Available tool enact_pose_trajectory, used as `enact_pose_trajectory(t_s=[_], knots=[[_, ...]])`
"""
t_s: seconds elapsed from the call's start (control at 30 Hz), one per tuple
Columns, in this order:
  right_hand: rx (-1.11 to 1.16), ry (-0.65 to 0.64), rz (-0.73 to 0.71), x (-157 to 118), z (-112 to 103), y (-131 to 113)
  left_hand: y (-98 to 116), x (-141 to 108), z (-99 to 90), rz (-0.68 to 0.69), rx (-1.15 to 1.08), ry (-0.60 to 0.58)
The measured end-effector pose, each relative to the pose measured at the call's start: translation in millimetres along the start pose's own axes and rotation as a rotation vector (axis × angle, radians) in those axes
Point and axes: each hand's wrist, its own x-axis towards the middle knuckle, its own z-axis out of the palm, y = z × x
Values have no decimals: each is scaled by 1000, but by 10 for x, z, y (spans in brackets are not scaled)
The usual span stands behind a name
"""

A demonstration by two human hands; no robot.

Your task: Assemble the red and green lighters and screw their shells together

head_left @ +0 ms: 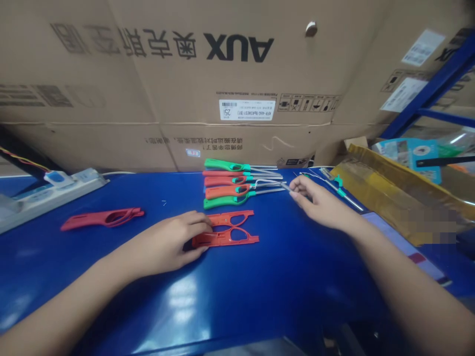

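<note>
Red lighter shell (100, 218) lying flat on blue bench (297, 277). Left hand (171, 242) loosely curled, fingertips resting on two orange shell halves (226, 237), not clearly gripping. Row of lighters (230, 185) just beyond. Right hand (319, 198) half-closed at orange lighter's metal tube (272, 184), grip unclear.
</note>
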Motion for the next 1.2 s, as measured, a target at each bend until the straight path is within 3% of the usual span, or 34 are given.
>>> enact_pose_trajectory(t_s=[0.17,0.4,0.57,0.77,1.07,1.2], knots=[[139,-136,-86,-110,125,-270,-9,-11,10,-12,18,-12],[254,-258,-85,-211,385,-394,72,93,241,-111,-293,276],[255,-295,-135,-202,446,-402,126,126,300,-155,-527,241],[228,-239,-279,-185,445,-347,166,138,273,-156,-664,185],[122,-192,-434,-221,451,-295,176,129,245,-238,-723,165],[112,-152,-455,-225,451,-300,175,124,277,-201,-698,162]])
